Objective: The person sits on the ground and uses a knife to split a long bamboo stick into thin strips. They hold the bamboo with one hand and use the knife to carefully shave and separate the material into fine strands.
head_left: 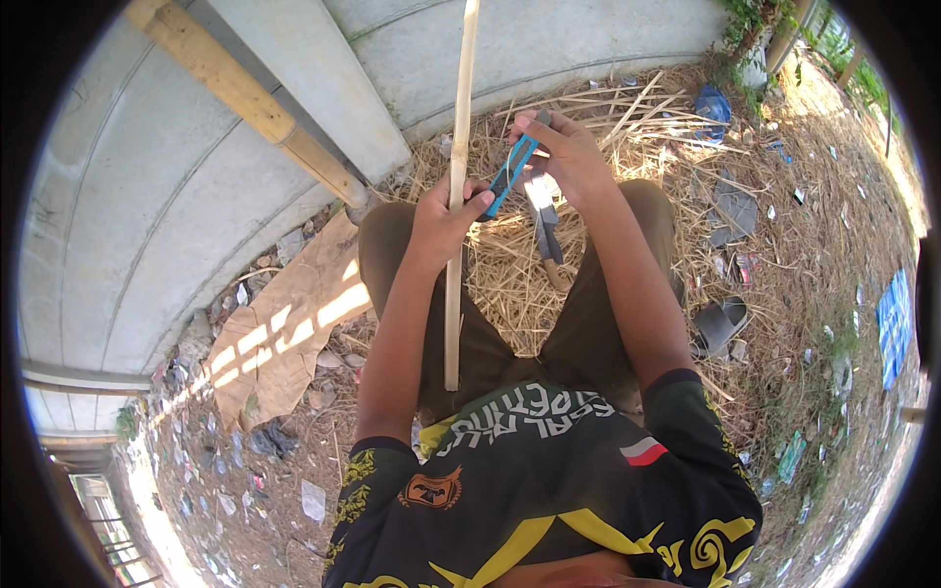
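Two hands, one blue-and-black cutter, one long pale stick.
So the left hand has the stick gripped near upright and pinches the lower end of the cutter, up in the upper middle of the frame; the right hand has its fingers closed around the top end. Below them, one knife lies on straw mid-frame. Further out: one dark sandal right of centre, one brown sheet left, then one bamboo pole slanting across the upper left by a grey wall.
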A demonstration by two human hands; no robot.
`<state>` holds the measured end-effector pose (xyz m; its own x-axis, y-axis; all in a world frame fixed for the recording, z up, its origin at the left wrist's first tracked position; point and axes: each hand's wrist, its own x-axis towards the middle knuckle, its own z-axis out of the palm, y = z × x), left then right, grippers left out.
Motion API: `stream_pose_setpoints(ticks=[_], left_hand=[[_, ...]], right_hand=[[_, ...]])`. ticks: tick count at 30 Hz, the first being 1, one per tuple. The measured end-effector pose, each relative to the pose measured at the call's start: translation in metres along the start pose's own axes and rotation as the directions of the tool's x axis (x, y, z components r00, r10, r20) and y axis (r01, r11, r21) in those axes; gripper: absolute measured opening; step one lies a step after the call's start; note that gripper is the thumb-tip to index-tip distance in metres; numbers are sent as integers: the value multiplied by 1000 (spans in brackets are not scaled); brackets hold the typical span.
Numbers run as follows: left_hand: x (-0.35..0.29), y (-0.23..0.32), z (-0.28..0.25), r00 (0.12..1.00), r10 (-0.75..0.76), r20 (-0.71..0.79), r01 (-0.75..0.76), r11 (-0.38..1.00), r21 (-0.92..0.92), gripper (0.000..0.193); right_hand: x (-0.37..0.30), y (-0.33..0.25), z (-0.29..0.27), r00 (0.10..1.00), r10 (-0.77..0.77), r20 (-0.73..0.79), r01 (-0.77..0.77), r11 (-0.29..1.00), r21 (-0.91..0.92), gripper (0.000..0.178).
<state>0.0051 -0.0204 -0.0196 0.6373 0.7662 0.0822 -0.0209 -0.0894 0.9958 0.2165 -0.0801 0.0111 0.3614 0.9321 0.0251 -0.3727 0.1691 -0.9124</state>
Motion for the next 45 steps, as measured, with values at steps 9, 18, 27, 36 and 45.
stream_pose_setpoints(ticks=[9,18,27,36,45], left_hand=[[-1,0,-3,999,29,-35,-32,996,-87,23],[-1,2,-4,999,34,-23,-35,999,-40,22],[0,-2,-3,998,62,-27,-62,998,-10,21],[-2,9,2,1000,10,-18,-10,1000,24,26],[-4,9,5,997,60,-44,-62,997,-53,31]], right_hand=[[-4,-1,7,1000,0,-27,0,1000,-14,26],[-12,-4,16,991,-122,-54,115,985,-128,24],[-18,-6,17,982,-177,67,188,954,-233,29],[-9,9,15,978,-203,54,210,921,-327,40],[-13,6,19,978,-185,101,210,884,-418,43]])
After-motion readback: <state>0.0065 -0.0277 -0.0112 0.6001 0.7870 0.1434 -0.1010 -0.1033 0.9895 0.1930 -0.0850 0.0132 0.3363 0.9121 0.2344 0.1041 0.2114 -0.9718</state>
